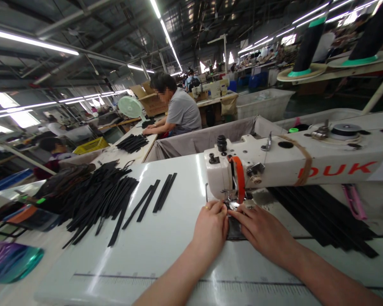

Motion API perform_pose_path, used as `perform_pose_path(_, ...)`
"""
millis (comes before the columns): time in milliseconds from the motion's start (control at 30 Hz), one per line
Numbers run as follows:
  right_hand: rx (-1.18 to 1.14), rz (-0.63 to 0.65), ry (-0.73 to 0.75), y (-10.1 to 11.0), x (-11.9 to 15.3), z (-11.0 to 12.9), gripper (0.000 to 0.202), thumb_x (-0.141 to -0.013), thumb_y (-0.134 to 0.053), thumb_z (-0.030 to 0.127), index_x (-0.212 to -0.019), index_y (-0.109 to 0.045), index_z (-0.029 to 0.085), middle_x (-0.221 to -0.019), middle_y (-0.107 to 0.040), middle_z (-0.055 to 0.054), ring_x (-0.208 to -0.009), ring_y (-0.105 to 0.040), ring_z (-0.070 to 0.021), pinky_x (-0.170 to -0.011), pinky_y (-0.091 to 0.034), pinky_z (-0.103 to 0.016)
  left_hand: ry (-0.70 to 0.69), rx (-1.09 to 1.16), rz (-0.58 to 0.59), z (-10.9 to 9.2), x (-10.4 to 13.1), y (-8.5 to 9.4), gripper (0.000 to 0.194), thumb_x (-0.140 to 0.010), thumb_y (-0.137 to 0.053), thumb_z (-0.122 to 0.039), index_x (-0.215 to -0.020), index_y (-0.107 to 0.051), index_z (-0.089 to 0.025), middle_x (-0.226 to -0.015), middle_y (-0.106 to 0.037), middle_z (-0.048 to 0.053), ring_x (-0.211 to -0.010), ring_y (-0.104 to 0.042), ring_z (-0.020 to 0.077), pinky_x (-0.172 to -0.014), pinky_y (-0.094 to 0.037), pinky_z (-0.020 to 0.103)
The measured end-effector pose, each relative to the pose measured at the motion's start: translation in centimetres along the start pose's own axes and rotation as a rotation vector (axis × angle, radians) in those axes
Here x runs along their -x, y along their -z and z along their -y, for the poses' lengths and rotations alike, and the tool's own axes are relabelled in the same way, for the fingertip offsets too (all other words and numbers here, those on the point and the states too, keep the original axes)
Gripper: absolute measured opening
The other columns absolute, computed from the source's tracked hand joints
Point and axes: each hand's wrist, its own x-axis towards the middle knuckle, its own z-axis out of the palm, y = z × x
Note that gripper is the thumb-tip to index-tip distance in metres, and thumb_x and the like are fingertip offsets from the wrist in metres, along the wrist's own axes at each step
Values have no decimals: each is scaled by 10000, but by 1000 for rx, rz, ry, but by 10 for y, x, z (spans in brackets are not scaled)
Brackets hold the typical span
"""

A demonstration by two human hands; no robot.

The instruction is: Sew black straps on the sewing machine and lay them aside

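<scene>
My left hand point(211, 224) is at the sewing machine's point(258, 159) needle area, its fingers bent and pressed together beside the presser foot point(232, 205). A bit of something dark shows at its fingertips, too small to name. From the other side my right hand point(264, 227) reaches in, fingers close together and tips nearly meeting the left hand's. Whatever lies beneath the fingers is hidden. Left of the hands, several loose black strips point(165, 192) lie on the white machine table point(172, 242), near a large heap of black strips point(98, 199).
Long black strips point(322, 216) fan out under the machine arm at right, near a pink-handled tool point(354, 202). A printed ruler point(242, 285) runs along the front edge. Thread cones point(308, 49) stand upper right. Beyond a grey fabric bin point(207, 138), a co-worker point(181, 108) sits.
</scene>
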Motion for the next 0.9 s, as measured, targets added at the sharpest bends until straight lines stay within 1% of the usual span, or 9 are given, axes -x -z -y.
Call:
perform_pose_path(100,-5,-7,-11,0,1,0,347,-825,-511,42,-1133,-640,139,-1040,-678,-131,-881,-631,-274,-762,-540,-421,-4,-17,15,0,-1,1,186,-915,-476,-118,-982,-649,-135,-1058,-665,113,-1039,-571,265,-917,-525,443)
perform_pose_path(267,-25,-2,-21,-1,2,0,366,-833,-491,39,-1151,-635,149,-1059,-675,-131,-874,-639,-269,-756,-545,-424,-49,-39,28,2,-3,3,218,-933,-442,-140,-961,-658,-148,-1066,-669,113,-1029,-573,267,-905,-527,459)
perform_pose_path(400,-22,20,-26,-1,2,0,355,-822,-514,40,-1141,-636,140,-1068,-670,-139,-886,-638,-278,-762,-548,-431,-58,-58,35,4,-4,3,223,-936,-439,-154,-942,-662,-144,-1040,-676,108,-1013,-576,269,-897,-529,453)
perform_pose_path(600,-28,22,-36,-1,2,0,360,-822,-526,42,-1152,-636,136,-1060,-670,-139,-866,-640,-270,-744,-546,-417,-76,-103,15,5,-7,-1,224,-935,-452,-157,-987,-667,-120,-991,-689,110,-975,-587,271,-880,-537,431)
perform_pose_path(767,-63,30,-55,0,2,0,327,-833,-529,49,-1125,-641,145,-1041,-665,-132,-882,-636,-274,-752,-537,-418,-97,-105,23,6,-10,1,216,-926,-467,-141,-860,-673,-152,-907,-692,93,-916,-604,249,-871,-538,417)
perform_pose_path(900,-84,48,-66,2,0,2,339,-818,-538,34,-1124,-637,145,-1036,-661,-128,-906,-620,-273,-789,-526,-421,-94,-135,28,4,-11,2,216,-930,-477,-147,-840,-674,-151,-890,-695,89,-890,-607,246,-851,-542,411)
